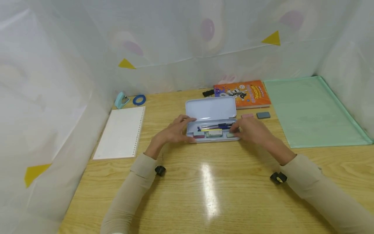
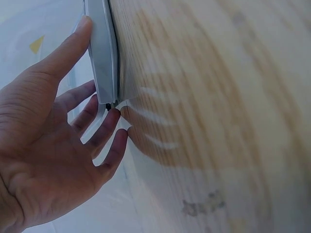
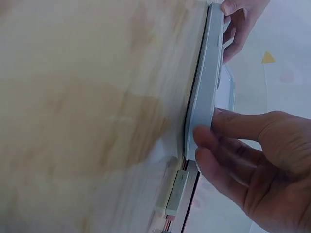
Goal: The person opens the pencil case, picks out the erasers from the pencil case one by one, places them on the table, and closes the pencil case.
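Note:
A pale blue tin pencil case (image 1: 211, 109) lies open mid-table, its lid tipped back. Its tray holds pens (image 1: 216, 126) and a few erasers (image 1: 214, 133). My left hand (image 1: 175, 130) holds the case's left end, thumb along the front rim (image 2: 99, 53) and fingers at the corner. My right hand (image 1: 250, 130) reaches into the tray's right end and pinches a grey-green eraser (image 1: 231, 135). In the right wrist view those fingers (image 3: 209, 145) curl over the case's edge (image 3: 201, 97) and hide the eraser.
A pink eraser (image 1: 247, 115) and a blue-grey eraser (image 1: 263, 115) lie right of the case. Behind are an orange book (image 1: 242, 93) and a black clip (image 1: 208, 93). A green folder (image 1: 312, 110) lies right; loose-leaf paper (image 1: 121, 131), blue tape (image 1: 139, 99) and a teal punch (image 1: 121, 99) left.

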The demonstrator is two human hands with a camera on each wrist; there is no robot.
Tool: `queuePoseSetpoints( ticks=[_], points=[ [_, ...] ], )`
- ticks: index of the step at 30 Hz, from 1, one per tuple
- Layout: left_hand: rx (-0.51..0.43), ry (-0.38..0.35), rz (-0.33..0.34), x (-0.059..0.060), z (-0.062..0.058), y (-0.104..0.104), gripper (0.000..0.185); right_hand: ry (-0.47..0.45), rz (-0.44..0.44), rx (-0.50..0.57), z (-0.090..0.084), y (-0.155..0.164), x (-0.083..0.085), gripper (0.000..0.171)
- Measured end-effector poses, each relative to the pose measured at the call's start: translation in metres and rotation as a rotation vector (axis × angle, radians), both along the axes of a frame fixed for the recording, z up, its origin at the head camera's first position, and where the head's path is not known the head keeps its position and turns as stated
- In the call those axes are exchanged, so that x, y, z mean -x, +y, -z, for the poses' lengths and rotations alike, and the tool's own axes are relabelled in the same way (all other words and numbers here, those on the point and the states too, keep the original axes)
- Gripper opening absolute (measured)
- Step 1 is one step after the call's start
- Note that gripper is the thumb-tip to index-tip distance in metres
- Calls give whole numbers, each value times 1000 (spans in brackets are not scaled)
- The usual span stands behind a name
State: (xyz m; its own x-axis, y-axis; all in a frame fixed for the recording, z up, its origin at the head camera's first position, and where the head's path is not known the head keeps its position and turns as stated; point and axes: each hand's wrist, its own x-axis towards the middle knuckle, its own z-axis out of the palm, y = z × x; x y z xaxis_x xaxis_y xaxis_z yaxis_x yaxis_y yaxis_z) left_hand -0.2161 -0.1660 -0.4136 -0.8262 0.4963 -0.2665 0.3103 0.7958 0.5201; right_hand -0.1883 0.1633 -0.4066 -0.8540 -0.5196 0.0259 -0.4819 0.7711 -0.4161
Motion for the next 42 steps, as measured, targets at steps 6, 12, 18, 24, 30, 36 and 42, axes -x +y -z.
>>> queuePoseSetpoints(
  ticks=[6, 12, 18, 24, 30, 36, 42],
  points=[
    [-1, -5, -2, -1, 1, 1, 90, -44, -57, -16, 2, 0, 6, 18],
    [1, 3, 3, 0, 0, 1, 89, -56, -81, 23, 3, 1, 7, 15],
    [-8, 4, 2, 0, 1, 0, 89, -48, -62, 17, 2, 3, 6, 20],
    [-13, 11, 3, -1, 0, 0, 89, -125, 10, 150, -5, 18, 8, 20],
    [-13, 5, 0, -2, -1, 0, 89, -179, 64, 277, -3, 48, 18, 18],
    [-11, 4, -2, -1, 0, 0, 89, -220, 251, 329, 0, 80, 23, 26],
    [-18, -3, -3, 0, 1, 0, 90, -240, 343, 344, 2, 104, 23, 32]
  ],
)
